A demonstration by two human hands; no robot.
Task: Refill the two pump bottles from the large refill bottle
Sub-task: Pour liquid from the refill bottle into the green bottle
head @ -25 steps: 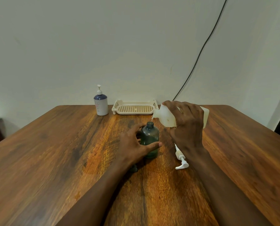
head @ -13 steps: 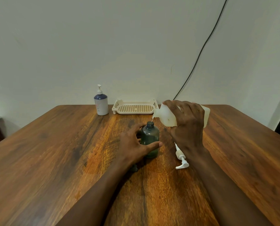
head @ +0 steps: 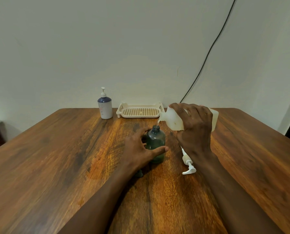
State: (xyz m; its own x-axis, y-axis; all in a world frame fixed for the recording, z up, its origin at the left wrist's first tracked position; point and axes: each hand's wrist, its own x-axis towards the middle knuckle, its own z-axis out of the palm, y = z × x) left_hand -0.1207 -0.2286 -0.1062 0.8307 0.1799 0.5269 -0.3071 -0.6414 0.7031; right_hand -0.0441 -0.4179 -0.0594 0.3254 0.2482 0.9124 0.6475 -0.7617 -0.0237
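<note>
right hand (head: 194, 127) grips the tipped refill bottle (head: 173, 119) mid-body — soft, squeezable; left hand (head: 141, 149) cups the light, tippy green bottle (head: 156, 141) low.

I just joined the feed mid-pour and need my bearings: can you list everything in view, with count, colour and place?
Refill bottle: 1, translucent white, tipped on its side above the table, spout over the green bottle's mouth.
Green bottle: 1, dark green, open top, upright at table centre.
Pump head: 1, white, lying on the table right of the green bottle.
Pump bottle: 1, white with dark blue top, pump on, far edge left.
Tray: 1, cream, perforated, far edge centre.
Table: 1, brown wood.
Cable: 1, black, on the wall.
Left hand: steadying the green bottle.
Right hand: gripping the refill bottle.
</note>
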